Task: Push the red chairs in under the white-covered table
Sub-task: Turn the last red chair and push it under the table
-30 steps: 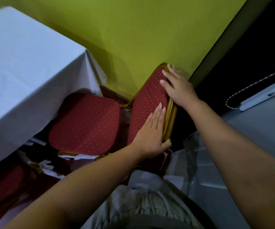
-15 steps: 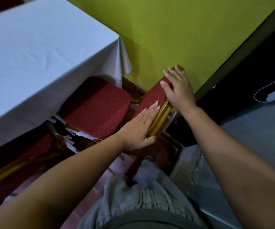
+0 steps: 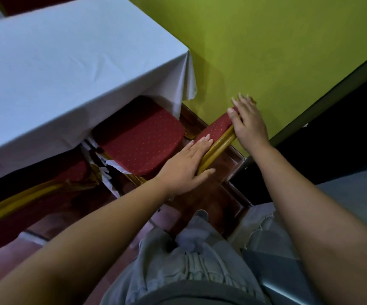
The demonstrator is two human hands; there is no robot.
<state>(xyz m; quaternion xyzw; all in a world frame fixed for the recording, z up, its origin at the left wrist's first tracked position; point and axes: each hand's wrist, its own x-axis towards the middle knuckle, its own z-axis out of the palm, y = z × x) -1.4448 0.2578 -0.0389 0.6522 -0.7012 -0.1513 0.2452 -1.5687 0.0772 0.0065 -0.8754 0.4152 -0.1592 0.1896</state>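
Observation:
A red chair with a dotted seat [image 3: 140, 142] and a gold frame stands at the corner of the white-covered table [image 3: 68, 69]; the far part of the seat lies under the hanging cloth. Its backrest [image 3: 219, 130] faces me. My left hand [image 3: 184, 170] lies flat over the near end of the backrest top, thumb behind the gold rail. My right hand [image 3: 247, 122] grips the far end of the backrest. A second red chair [image 3: 30, 199] with a gold rail stands to the left, mostly under the table.
A yellow-green wall [image 3: 277, 51] runs close behind the chair. Dark space and a grey surface [image 3: 354, 194] lie to the right. Torn white paper [image 3: 107, 170] hangs under the seat. The floor is reddish tile [image 3: 200, 201].
The chair has slid toward the table, and more of its seat is now under the cloth. Both hands stayed on the backrest. My view has risen and shifted left.

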